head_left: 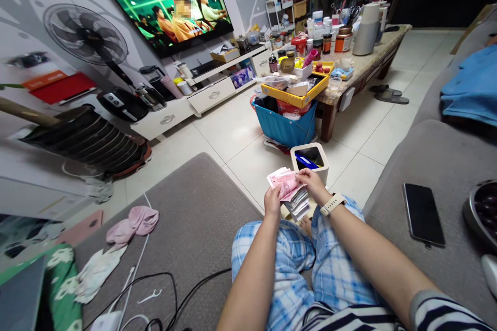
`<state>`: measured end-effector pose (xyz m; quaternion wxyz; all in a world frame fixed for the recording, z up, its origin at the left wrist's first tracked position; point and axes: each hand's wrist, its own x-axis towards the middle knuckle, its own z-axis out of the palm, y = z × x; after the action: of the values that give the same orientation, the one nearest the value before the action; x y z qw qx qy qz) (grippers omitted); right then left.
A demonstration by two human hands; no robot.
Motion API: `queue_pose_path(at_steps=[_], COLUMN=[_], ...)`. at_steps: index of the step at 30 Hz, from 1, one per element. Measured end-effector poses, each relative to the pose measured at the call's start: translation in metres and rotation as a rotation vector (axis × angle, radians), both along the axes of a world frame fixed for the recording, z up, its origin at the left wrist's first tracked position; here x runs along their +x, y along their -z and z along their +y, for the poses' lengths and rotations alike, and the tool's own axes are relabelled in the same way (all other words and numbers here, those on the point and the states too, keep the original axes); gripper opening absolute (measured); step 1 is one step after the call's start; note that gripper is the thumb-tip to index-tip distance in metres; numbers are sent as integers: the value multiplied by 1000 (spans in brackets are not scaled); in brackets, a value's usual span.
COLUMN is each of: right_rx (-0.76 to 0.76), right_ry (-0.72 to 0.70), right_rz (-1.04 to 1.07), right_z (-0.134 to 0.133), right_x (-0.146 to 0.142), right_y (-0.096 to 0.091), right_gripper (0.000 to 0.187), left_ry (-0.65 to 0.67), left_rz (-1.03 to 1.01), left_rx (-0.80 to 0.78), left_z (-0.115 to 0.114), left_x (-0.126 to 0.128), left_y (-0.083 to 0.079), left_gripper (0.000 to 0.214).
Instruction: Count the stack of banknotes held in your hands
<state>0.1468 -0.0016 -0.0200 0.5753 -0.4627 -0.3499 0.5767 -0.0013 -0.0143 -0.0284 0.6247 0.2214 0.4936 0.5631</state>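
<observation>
Both of my hands are closed around a fanned stack of banknotes (286, 182), held out in front of my knees. Pink notes lie on top, and greyish ones (298, 204) hang out below. My left hand (273, 200) grips the left edge of the stack. At the upper right edge, the fingers of my right hand (313, 186) pinch the notes; a pale watch is on that wrist. Just beyond the hands stands a cream bin (326, 165) with a blue item (306, 161) inside it.
A blue basket (289, 126) carries a yellow tray (297, 94) beside the cluttered coffee table (330, 95). On the grey sofa to my right are a phone (424, 213) and a metal bowl (471, 207). A pink cloth (132, 225) and black cables (174, 289) lie at left.
</observation>
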Motion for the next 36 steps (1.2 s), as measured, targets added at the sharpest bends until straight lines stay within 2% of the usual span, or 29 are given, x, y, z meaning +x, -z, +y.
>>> queue_pose_path(at_steps=[7, 15, 24, 36], right_rx=[-55, -49, -50, -52], right_ry=[-64, -2, -8, -48], right_rz=[-14, -49, -72, 6], right_z=[0, 2, 1, -1], right_x=[0, 1, 1, -1], right_y=[2, 9, 5, -2], right_gripper=[33, 31, 34, 32], left_ry=[43, 79, -41, -73], left_rz=[18, 7, -13, 24], left_rx=[-1, 6, -62, -81], left_z=[-2, -2, 1, 2], left_x=[0, 1, 1, 1], left_y=[0, 2, 3, 4], left_gripper=[44, 44, 27, 25])
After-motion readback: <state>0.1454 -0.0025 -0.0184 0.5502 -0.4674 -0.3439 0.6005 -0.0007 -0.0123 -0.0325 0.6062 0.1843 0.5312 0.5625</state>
